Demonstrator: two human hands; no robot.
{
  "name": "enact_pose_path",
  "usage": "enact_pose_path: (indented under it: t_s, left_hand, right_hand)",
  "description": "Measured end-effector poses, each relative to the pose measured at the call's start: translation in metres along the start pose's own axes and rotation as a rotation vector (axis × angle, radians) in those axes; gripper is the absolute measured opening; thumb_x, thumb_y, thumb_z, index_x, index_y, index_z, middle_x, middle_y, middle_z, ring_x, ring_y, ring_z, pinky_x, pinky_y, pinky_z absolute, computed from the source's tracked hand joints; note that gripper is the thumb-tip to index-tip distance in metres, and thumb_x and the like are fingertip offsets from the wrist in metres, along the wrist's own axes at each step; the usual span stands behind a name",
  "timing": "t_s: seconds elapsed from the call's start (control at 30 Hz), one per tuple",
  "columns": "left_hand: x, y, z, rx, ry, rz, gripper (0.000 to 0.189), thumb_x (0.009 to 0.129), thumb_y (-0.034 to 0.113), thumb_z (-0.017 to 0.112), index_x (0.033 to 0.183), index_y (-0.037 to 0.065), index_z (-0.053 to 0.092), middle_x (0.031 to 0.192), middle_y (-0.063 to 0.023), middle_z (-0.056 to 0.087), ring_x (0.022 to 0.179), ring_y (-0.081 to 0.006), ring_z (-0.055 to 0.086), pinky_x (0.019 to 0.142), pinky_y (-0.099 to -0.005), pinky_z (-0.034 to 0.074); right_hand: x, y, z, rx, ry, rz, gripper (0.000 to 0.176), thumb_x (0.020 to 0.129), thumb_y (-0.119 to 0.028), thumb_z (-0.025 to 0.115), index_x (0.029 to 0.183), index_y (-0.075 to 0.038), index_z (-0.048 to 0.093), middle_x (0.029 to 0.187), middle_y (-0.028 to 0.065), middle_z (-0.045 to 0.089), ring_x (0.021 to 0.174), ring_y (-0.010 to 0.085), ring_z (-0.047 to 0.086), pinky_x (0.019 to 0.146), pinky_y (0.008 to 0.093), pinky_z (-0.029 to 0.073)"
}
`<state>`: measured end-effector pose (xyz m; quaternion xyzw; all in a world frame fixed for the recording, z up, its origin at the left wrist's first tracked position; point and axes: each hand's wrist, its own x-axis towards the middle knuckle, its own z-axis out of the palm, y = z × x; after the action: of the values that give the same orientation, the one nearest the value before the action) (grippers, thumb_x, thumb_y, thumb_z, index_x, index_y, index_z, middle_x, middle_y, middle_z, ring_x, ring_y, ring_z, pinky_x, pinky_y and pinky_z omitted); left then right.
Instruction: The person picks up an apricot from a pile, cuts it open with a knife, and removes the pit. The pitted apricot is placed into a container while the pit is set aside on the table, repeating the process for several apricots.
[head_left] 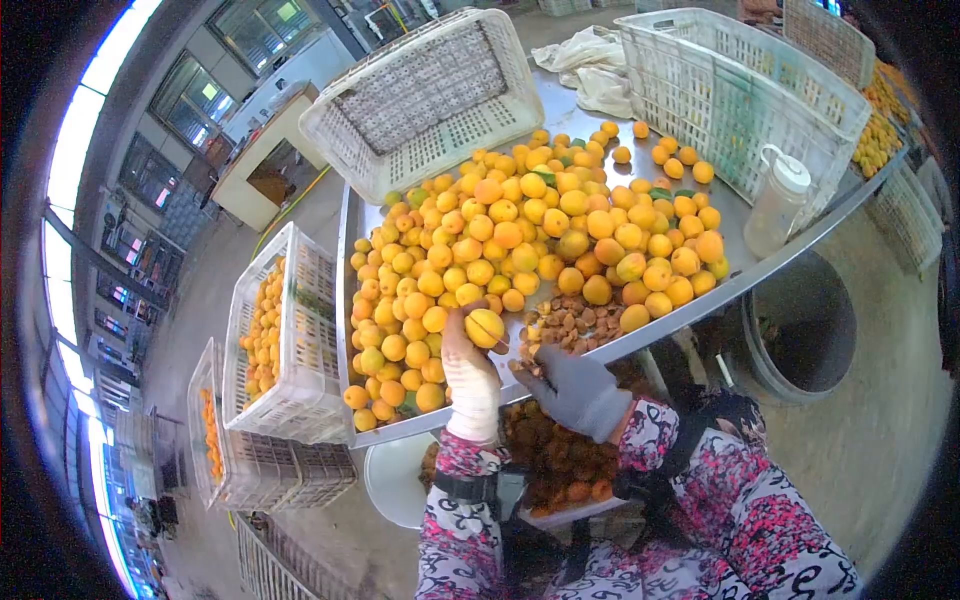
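The left grip [470,378] is covered by a cream ribbed knit glove [473,405] with a long cuff that reaches past the wrist. The right grip [580,392] wears a smooth grey fabric glove [596,402]. Both arms are clothed in loose floral sleeves [700,480], printed in pink, red and white on black. A black band [465,487] circles the left sleeve, and black webbing straps [655,490] cross the patterned garment.

1 view — head-worn | faces forward and down | close over table [566,108]
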<state>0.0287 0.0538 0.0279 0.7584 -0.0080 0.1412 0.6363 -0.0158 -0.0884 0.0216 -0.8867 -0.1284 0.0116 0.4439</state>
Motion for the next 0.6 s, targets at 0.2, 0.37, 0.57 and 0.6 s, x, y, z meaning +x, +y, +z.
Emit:
enact_pose_path:
  t_s: [0.2, 0.37, 0.57, 0.6]
  left_hand:
    - [-0.008, 0.020, 0.009, -0.599, 0.048, -0.160, 0.024, 0.092, 0.013, 0.037, 0.106, -0.002, 0.050, 0.082, -0.0099, 0.059, 0.068, -0.0152, 0.058, 0.060, -0.0228, 0.046]
    - [0.004, -0.041, 0.005, 0.083, 0.022, 0.241, 0.030, 0.082, -0.011, 0.046, 0.110, -0.001, 0.049, 0.091, -0.0115, 0.059, 0.081, -0.0170, 0.059, 0.070, -0.0284, 0.048]
    - [-0.009, -0.004, 0.001, 0.201, -0.271, 0.193, 0.024, 0.088, -0.003, 0.044, 0.110, 0.002, 0.052, 0.095, -0.0094, 0.060, 0.083, -0.0138, 0.058, 0.071, -0.0247, 0.046]
    - [-0.012, -0.009, 0.006, 0.199, -0.276, 0.191, 0.024, 0.088, -0.003, 0.044, 0.110, 0.002, 0.052, 0.095, -0.0094, 0.060, 0.083, -0.0138, 0.058, 0.071, -0.0247, 0.046]
  right_hand:
    - [0.006, 0.012, 0.004, 0.083, -0.050, 0.039, 0.042, 0.088, -0.045, 0.049, 0.091, -0.003, 0.052, 0.065, 0.0191, 0.060, 0.064, 0.0374, 0.060, 0.057, 0.0459, 0.046]
    - [0.015, 0.010, -0.007, 0.387, 0.015, 0.019, 0.041, 0.086, -0.040, 0.056, 0.094, 0.000, 0.057, 0.064, 0.0148, 0.058, 0.061, 0.0254, 0.060, 0.054, 0.0359, 0.044]
    - [0.030, 0.022, -0.011, 0.819, 0.084, 0.232, 0.049, 0.087, -0.046, 0.055, 0.094, 0.003, 0.057, 0.068, 0.0102, 0.059, 0.064, 0.0175, 0.057, 0.058, 0.0317, 0.044]
    - [0.032, 0.027, -0.010, 0.818, 0.087, 0.237, 0.049, 0.087, -0.046, 0.055, 0.094, 0.003, 0.057, 0.068, 0.0102, 0.059, 0.064, 0.0175, 0.057, 0.058, 0.0317, 0.044]
